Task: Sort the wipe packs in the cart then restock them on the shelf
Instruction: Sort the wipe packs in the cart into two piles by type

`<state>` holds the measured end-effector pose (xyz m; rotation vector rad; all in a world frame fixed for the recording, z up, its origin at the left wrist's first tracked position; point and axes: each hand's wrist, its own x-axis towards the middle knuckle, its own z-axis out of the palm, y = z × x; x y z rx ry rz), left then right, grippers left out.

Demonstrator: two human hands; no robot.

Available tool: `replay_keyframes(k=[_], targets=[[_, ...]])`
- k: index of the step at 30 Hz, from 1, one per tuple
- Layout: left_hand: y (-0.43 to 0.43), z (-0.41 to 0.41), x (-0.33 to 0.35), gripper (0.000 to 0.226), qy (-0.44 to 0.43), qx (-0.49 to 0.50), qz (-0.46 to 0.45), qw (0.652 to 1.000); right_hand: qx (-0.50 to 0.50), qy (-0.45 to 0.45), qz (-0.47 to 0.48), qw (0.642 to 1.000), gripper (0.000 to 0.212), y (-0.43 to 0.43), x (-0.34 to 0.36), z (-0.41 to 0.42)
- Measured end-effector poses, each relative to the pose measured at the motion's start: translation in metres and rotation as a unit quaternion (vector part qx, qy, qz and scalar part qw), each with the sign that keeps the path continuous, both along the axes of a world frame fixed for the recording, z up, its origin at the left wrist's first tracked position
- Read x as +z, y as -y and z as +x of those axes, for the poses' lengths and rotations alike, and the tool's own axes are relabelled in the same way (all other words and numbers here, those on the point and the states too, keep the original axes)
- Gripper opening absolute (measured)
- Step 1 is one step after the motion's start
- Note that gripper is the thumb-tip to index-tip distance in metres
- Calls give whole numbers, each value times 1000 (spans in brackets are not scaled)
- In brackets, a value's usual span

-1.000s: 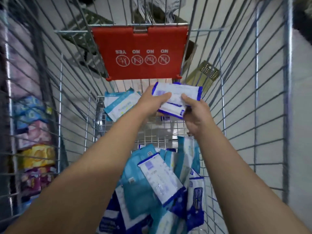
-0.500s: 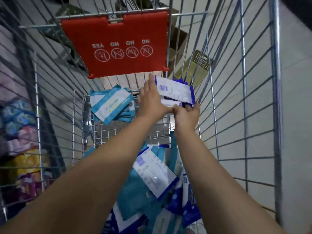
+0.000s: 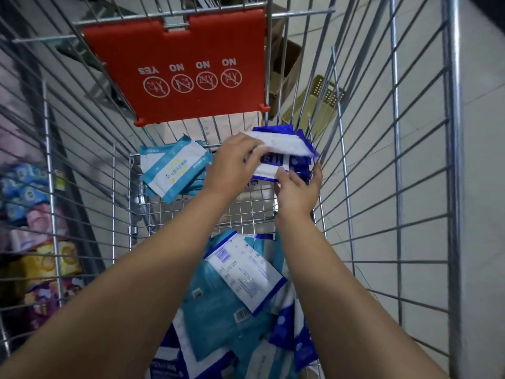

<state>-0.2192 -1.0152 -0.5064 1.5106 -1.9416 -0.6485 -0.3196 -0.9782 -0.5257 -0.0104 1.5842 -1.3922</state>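
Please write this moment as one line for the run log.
stage: sorting inside cart | left hand: grips dark-blue packs | right hand: holds dark-blue packs | light-blue stack: far left | unsorted pile: near end

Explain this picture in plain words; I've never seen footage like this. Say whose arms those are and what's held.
No machine here: a person wears a camera on the head, so the one view looks down along both bare arms into a wire cart. The left hand and right hand grip a stack of dark blue packs at the cart's far right. The light blue packs lie at the far left, below the red flap. An unsorted heap of both colours lies nearest the person.
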Motion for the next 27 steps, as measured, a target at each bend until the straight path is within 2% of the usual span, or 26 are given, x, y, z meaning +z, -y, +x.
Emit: replay_keyframes(k=[3,6,8,11,13,15,16,18,20,22,24,25,27], targets=[[2,8,14,21,-94,95,14,991,-80,51,16,995,69,4,7,5],[7,13,11,23,-195,194,128,953,-152,134,38,979,50,5,14,11],[7,11,1,24,-188,218,212,934,-135,184,55,972,41,4,14,18],[7,10,-10,21,-196,230,274,913,-29,231,41,972,41,0,12,29],[7,11,-14,31,-150,246,251,924,33,208,66,975,35,-2,9,30],[5,12,-13,51,-98,266,224,932,69,190,81,976,27,-1,10,28],[5,11,-11,59,-116,272,223,929,84,191,65,976,27,-1,11,26],[4,9,-7,60,-178,246,219,927,125,168,28,977,31,1,13,24],[7,7,-4,57,-191,183,220,939,201,23,36,979,30,1,12,20],[9,9,-4,57,-190,132,239,943,281,-171,74,941,20,-6,10,12],[7,15,-8,54,-199,132,239,941,373,-272,114,880,23,-20,5,6],[3,19,-11,50,-185,158,214,946,438,-300,138,836,34,-26,0,3],[-13,30,-18,39,-101,220,153,958,582,-354,197,705,58,-38,-9,2]])
